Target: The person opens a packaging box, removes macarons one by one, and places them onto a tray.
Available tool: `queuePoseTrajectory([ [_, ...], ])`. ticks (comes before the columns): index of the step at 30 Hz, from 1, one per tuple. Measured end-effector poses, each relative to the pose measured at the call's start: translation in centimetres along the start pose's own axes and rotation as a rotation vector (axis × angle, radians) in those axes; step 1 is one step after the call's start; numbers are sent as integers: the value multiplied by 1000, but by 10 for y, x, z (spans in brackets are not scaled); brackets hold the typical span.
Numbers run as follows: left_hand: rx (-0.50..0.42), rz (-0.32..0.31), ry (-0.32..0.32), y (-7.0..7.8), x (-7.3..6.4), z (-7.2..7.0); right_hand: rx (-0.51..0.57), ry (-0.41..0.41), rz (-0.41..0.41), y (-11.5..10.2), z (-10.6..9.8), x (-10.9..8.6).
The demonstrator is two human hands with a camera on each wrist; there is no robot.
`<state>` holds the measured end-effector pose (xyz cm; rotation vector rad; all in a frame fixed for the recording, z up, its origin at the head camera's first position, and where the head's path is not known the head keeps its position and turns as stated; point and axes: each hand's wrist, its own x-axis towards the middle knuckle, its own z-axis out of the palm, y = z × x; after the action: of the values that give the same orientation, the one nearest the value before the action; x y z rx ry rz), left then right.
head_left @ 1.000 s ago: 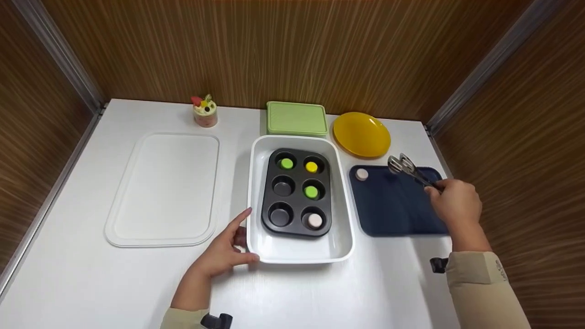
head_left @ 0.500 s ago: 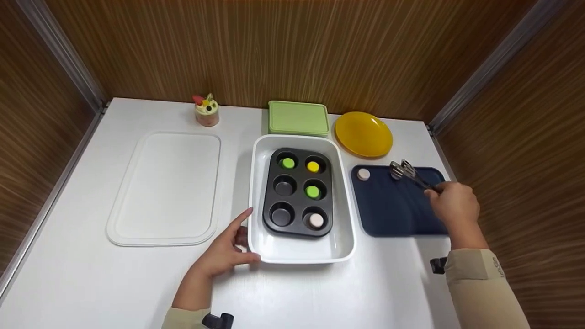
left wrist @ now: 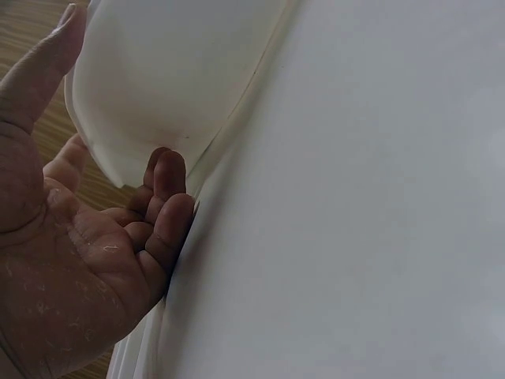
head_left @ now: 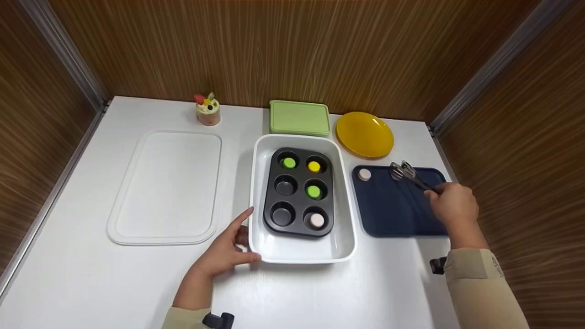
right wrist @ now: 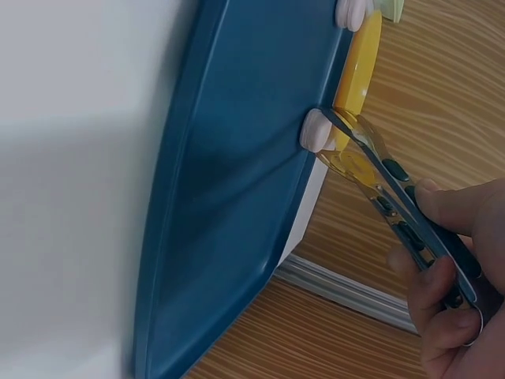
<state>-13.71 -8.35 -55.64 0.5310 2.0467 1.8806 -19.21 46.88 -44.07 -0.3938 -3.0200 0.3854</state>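
My right hand (head_left: 454,208) grips metal tongs (head_left: 418,181) above the navy tray (head_left: 393,214). In the right wrist view, a pale pink macaron (right wrist: 316,130) sits between the tong tips at the tray's far side; the tongs hide it in the head view. Another pale macaron (head_left: 364,174) lies in the tray's far left corner. My left hand (head_left: 224,251) rests against the near left corner of a white basin (head_left: 348,237), thumb and index finger extended along it. Inside is a dark muffin tin (head_left: 299,208), with green, yellow and pale pink macarons in some cups.
A white lid (head_left: 167,189) lies flat at left. Along the back stand a dessert cup (head_left: 208,112), a green lidded box (head_left: 299,117) and a yellow plate (head_left: 364,135). Wood-grain panels (head_left: 283,50) enclose the table at the back and sides.
My right hand has lowered the tongs, bringing their tips down toward the navy tray. My left hand stays at the basin's corner. The whole view has shifted slightly.
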Motion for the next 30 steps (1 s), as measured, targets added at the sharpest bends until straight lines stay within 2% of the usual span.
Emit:
queuePoseTrajectory([
  [11, 0, 4, 3, 0, 0, 1, 20, -38, 28, -1, -4, -3],
  [23, -8, -1, 5, 0, 0, 0, 63, 48, 20, -13, -13, -17],
  [30, -27, -4, 5, 1, 0, 1, 97, 145, -32, -28, -15, -35],
])
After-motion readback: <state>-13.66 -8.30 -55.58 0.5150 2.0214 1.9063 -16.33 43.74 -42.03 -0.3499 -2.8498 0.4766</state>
